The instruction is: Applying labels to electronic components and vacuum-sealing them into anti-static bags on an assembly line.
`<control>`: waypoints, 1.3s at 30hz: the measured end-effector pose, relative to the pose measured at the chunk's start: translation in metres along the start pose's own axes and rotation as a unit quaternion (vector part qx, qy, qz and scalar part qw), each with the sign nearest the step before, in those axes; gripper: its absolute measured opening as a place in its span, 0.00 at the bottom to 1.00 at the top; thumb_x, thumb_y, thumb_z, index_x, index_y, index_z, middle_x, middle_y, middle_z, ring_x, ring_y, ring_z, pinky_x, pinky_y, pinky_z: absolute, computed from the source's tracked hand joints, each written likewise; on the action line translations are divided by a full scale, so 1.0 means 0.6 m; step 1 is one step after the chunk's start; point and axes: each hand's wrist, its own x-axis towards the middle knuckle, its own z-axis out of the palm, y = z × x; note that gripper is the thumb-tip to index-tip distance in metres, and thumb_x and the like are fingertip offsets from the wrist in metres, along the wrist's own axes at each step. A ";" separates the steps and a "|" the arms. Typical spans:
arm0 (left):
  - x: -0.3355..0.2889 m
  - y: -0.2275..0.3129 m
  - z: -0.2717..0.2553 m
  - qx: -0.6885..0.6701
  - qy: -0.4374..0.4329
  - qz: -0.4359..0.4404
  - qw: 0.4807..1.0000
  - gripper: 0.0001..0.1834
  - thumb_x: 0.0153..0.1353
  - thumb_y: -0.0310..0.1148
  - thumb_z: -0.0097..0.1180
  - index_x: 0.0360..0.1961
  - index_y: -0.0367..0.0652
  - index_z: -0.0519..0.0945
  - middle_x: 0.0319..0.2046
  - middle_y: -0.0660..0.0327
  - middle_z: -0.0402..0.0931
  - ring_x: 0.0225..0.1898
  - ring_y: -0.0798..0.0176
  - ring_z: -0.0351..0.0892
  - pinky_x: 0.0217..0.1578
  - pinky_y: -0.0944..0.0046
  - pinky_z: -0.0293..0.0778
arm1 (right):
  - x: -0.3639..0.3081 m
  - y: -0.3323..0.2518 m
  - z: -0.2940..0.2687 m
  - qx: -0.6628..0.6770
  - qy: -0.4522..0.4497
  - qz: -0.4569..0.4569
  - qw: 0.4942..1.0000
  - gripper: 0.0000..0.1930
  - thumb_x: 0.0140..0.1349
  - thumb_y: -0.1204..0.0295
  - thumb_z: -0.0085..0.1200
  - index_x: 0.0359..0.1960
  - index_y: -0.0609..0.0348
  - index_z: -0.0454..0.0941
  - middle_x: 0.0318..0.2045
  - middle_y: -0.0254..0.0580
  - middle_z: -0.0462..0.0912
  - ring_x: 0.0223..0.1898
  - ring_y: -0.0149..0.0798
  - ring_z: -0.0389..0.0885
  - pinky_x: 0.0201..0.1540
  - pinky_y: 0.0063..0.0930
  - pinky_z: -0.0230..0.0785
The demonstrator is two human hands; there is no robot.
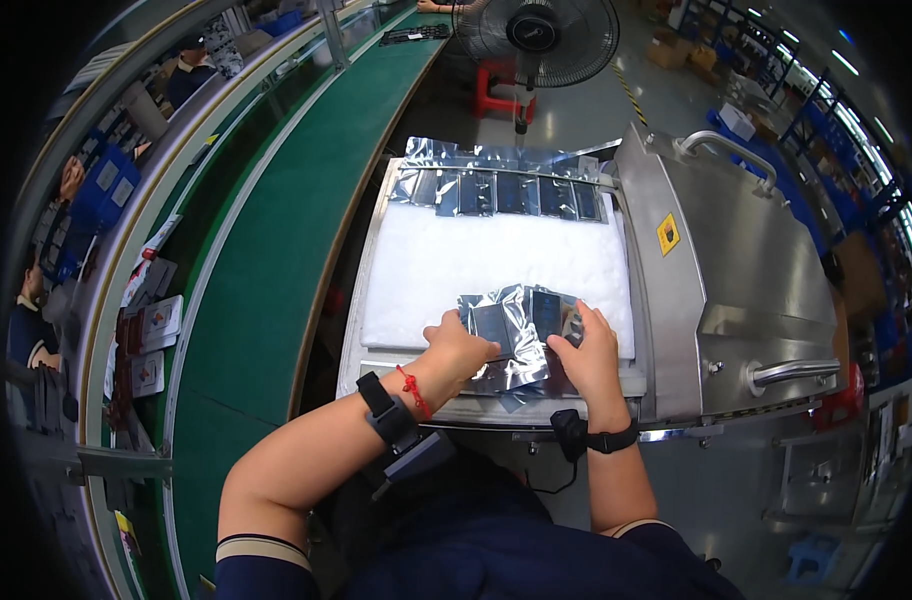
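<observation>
A small pile of shiny silver antistatic bags (519, 335), each with a dark flat piece showing inside, lies at the near edge of the white padded bed (456, 255). My left hand (460, 347) has its fingers curled on the pile's left edge. From the right, my right hand (591, 355) grips the other edge between thumb and fingers; its fingertips are partly behind the film. Along the bed's far side, several more silver bags (511, 193) lie in a row, their upper ends under a thin metal bar (506, 173).
The raised steel lid (741, 270) of the machine stands on the right, with handles. Left of the bed runs a green conveyor belt (276, 240). A black fan (534, 35) and a red stool (491, 95) are beyond. Other people work across the belt.
</observation>
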 end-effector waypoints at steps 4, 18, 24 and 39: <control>0.028 -0.011 0.015 -0.048 0.020 0.063 0.997 0.44 0.47 0.20 0.62 0.62 0.32 0.48 0.43 0.43 0.70 0.36 0.59 0.77 0.33 0.66 0.76 | 0.010 0.012 0.012 0.076 -0.046 -0.044 0.995 0.32 0.41 0.73 0.63 0.53 0.65 0.68 0.52 0.59 0.70 0.55 0.59 0.62 0.58 0.42 0.56; 0.034 0.026 0.027 -0.281 -0.088 0.043 0.955 0.52 0.43 0.12 0.59 0.64 0.40 0.40 0.44 0.44 0.68 0.35 0.56 0.78 0.29 0.60 0.80 | 0.011 0.000 0.018 0.456 -0.128 0.081 0.877 0.18 0.60 0.81 0.44 0.53 0.70 0.67 0.39 0.44 0.78 0.38 0.27 0.76 0.32 0.15 0.67; -0.014 0.021 0.001 -0.389 -0.126 0.068 0.910 0.52 0.43 0.12 0.60 0.64 0.39 0.39 0.43 0.48 0.70 0.35 0.59 0.79 0.34 0.59 0.80 | 0.000 -0.062 0.000 0.628 -0.208 0.135 0.738 0.22 0.64 0.70 0.46 0.57 0.64 0.59 0.44 0.41 0.74 0.43 0.30 0.73 0.46 0.21 0.66; -0.058 -0.059 -0.080 -0.631 -0.240 0.030 0.737 0.14 0.59 0.26 0.49 0.46 0.35 0.72 0.39 0.54 0.77 0.41 0.57 0.79 0.44 0.55 0.76 | 0.040 -0.160 0.065 0.322 -0.300 -0.238 0.866 0.28 0.56 0.80 0.51 0.59 0.71 0.57 0.54 0.50 0.70 0.51 0.34 0.72 0.53 0.22 0.63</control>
